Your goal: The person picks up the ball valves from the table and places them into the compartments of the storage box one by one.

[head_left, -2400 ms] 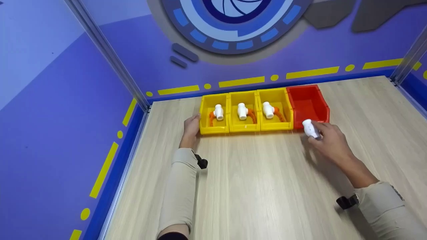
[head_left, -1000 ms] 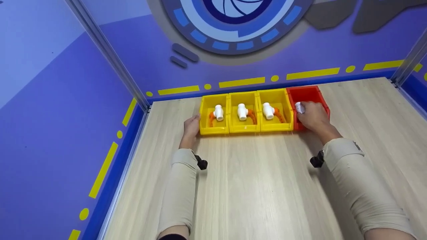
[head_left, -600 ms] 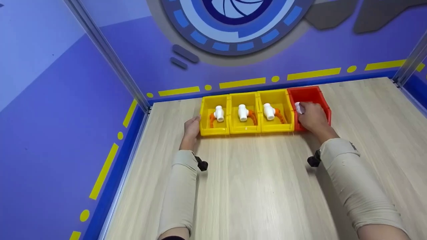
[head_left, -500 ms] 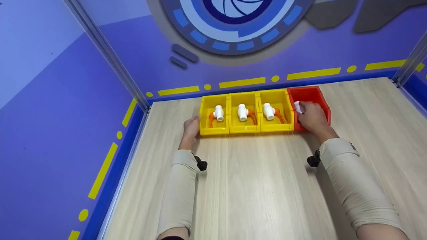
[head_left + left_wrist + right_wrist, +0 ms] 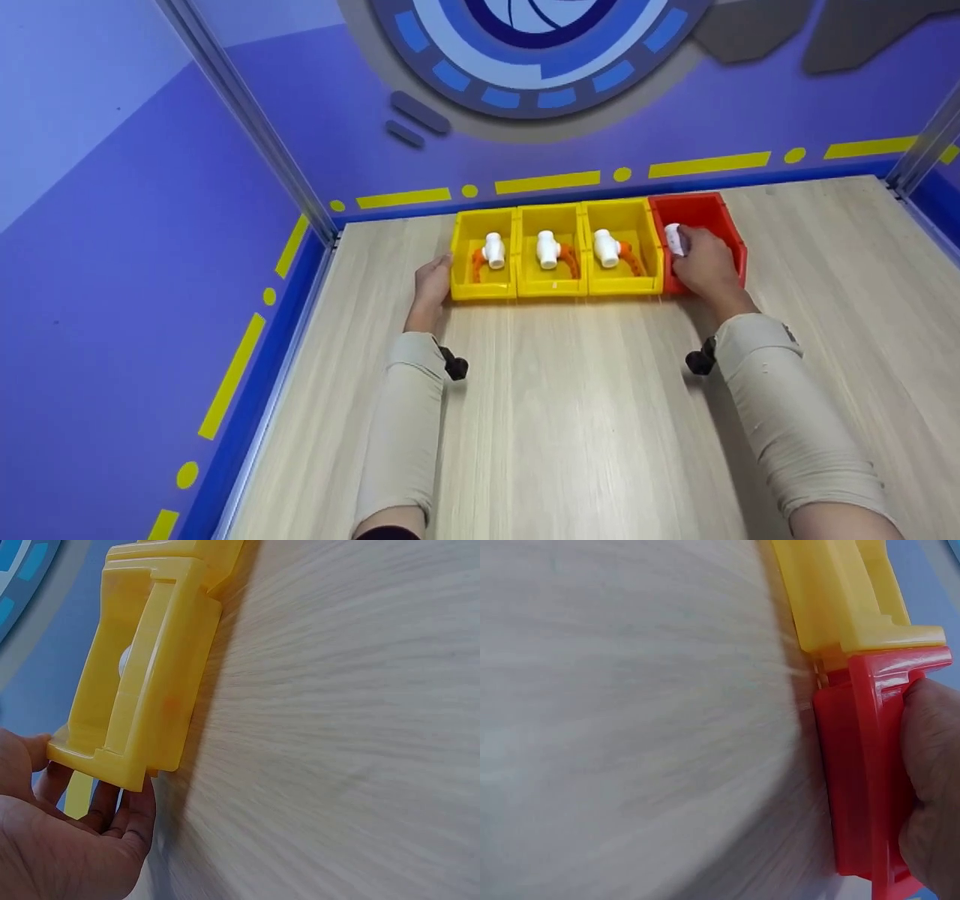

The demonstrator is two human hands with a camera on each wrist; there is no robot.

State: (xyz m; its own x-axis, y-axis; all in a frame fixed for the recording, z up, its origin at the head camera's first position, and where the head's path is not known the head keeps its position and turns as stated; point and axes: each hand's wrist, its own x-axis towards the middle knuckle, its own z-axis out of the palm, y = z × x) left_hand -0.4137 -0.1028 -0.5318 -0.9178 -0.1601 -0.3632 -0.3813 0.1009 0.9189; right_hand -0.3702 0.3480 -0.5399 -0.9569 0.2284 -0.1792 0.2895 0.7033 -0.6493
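Observation:
My right hand (image 5: 706, 264) reaches into the red bin (image 5: 686, 208) and pinches a white ball valve (image 5: 673, 238) near the bin's left wall. Its lower part is hidden by the hand. At the other end of the row, my left hand (image 5: 432, 283) holds the outer side of the leftmost yellow bin (image 5: 483, 291). In the left wrist view, the thumb lies at that bin's rim and the fingers bend against its outside. White valves with orange handles lie in the left (image 5: 493, 251), middle (image 5: 547, 250) and right (image 5: 606, 248) yellow bins, one in each.
The bins stand side by side at the back of a light wooden table (image 5: 555, 420). Close behind rises a blue printed wall panel (image 5: 300, 97), with another panel (image 5: 112, 247) to the left. Metal posts (image 5: 251, 124) mark the corners.
From in front of the red bin, my right hand has carried the ball valve forward and left into it. Lately more of the valve's white end shows. My left hand stays at the yellow bin.

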